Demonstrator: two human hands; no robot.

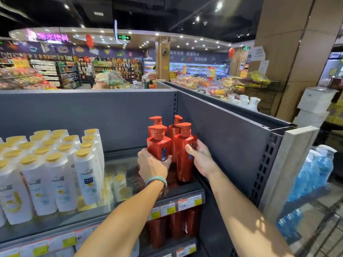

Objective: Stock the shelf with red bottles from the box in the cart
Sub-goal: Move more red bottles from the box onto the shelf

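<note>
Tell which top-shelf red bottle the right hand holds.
The front-right red bottle, next to the side panel, is in the right hand; the left hand grips the front-left red bottle.

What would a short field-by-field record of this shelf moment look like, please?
left hand: grips the front left red bottle low down, its base hidden
right hand: holds the front right red bottle, upright on the top shelf
behind them: two more red bottles, upright in the corner
to the left: white bottles with yellow caps, in rows
shelf below: lower red bottles
far right: blue bottles, off the shelving
</note>
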